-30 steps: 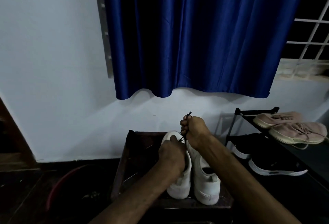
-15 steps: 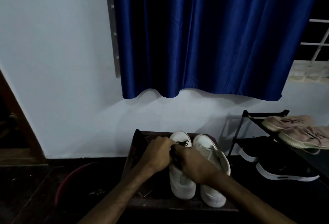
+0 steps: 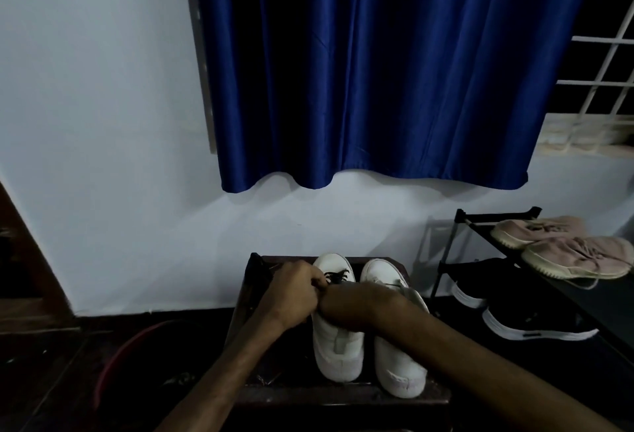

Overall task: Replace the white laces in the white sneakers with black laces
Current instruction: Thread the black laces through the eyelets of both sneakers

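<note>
Since a second ago: right hand (image 3: 350, 304) has dropped from its raised pull, lace end no longer held high, and now meets the left hand (image 3: 295, 294) over the lacing of the left sneaker (image 3: 338, 346). Both sneakers stand side by side, toes to the wall, on a dark wooden stool (image 3: 343, 397). Left hand: fingers curled, tips pinching the black lace (image 3: 338, 275) where it crosses the eyelets nearest the toe. Right hand: lies knuckles-up across the same shoe's throat; fingers hidden, so cannot tell whether it grips anything. Progress, as judged: black lace started in the left sneaker, lowest crossings only; the upper eyelets are covered by the hands. Right sneaker (image 3: 398, 373) shows no black lace, so it looks not yet begun. Most of the job seems left.
</note>
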Tool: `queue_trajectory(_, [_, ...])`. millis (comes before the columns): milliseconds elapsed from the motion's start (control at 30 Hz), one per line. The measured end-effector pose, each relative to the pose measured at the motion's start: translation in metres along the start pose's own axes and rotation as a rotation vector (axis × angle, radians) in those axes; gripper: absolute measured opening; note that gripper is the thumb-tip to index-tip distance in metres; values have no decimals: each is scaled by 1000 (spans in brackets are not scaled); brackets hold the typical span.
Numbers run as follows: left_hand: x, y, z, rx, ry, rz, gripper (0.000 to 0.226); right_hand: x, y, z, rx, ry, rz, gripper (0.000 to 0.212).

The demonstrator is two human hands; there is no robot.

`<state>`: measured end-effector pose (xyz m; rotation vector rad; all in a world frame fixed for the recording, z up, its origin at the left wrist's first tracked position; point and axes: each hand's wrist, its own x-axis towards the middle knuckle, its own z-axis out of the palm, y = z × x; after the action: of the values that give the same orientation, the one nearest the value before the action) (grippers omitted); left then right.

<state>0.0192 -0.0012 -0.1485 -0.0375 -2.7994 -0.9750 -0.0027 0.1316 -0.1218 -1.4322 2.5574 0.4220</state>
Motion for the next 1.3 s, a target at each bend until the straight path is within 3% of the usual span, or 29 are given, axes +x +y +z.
queue_trajectory(167, [-6, -8, -6, 34, 41, -22, 17, -17, 5, -5, -178, 176, -201, 9])
queue_trajectory(300, [-7, 1, -6, 176, 59, -47, 21, -15, 7, 1, -137, 305, -145, 12])
queue_trajectory(433, [-6, -1, -1, 312, 42, -49, 20, -15, 1, 0, 63, 387, -59, 17])
queue_trajectory(533, [-9, -4, -6, 222, 75, -62, 17, -18, -8, 14, 250, 390, -86, 4])
queue_trajectory(633, [-11, -9, -16, 144, 23, 2, 13, -16, -15, 34, 184, 445, -103, 7])
queue_trajectory(733, [-4, -31, -32, -322, -141, -41, 6, -12, -12, 40, 350, 446, -148, 4])
queue_trajectory(800, [10, -59, -40, -450, 53, -128, 14, -9, -11, 42, 374, 436, -155, 7])
queue_trajectory(867, [29, -97, -36, -103, 226, -122, 34, -7, -11, 42, 382, 463, -155, 13])
queue_trajectory(1000, [47, -140, 3, 332, -201, -42, 66, -7, -9, 43, 403, 423, -137, 17])
queue_trajectory(1033, [47, -143, 13, 381, -237, -34, 70, -7, -8, 43, 413, 422, -132, 19])
queue_trajectory(1100, [46, -148, 28, 308, -105, -25, 65, -7, -7, 45, 431, 413, -137, 20])
queue_trajectory(1167, [46, -148, 36, 234, 127, 53, 35, -5, -5, 45, 437, 414, -137, 21])
queue_trajectory(1300, [44, -143, 37, 78, 403, -9, 24, 0, -4, 42, 443, 416, -176, 27])
